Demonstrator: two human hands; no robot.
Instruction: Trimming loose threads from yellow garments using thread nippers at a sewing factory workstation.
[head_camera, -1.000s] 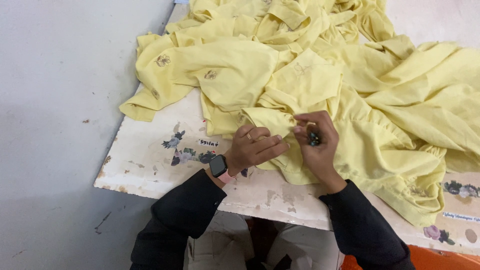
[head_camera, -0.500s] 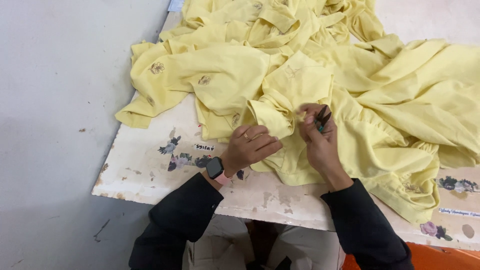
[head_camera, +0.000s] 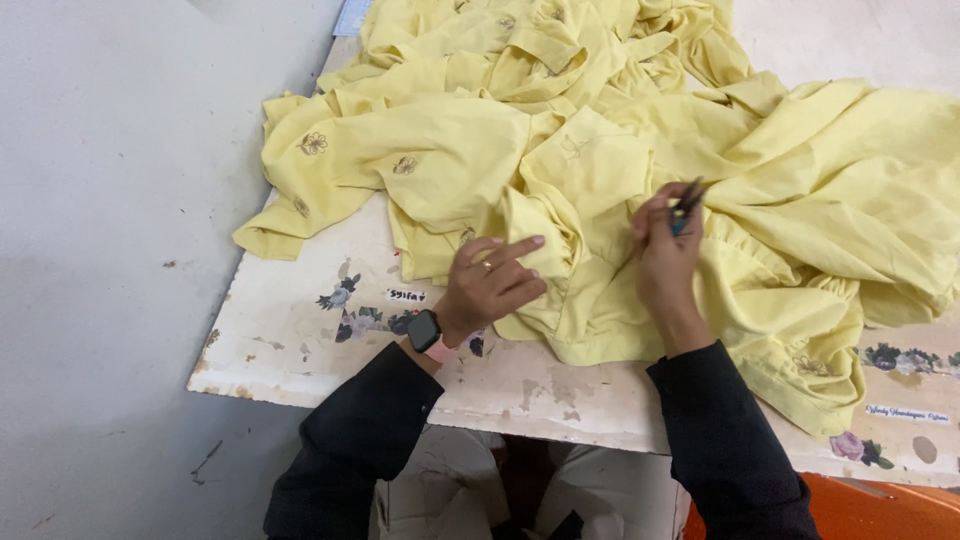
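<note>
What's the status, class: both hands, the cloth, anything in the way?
Left hand flat on yellow garment, fingers spread. Right hand shut on small dark tool above the cloth. More yellow fabric heaped across the worn white table.

Two small white labels (head_camera: 407, 296) (head_camera: 908, 413) lie on the table's (head_camera: 300, 340) near edge.

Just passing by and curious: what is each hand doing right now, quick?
Left hand: open, fingers spread, resting on the yellow cloth.
Right hand: closed on a small dark tool, raised just above the cloth.
</note>
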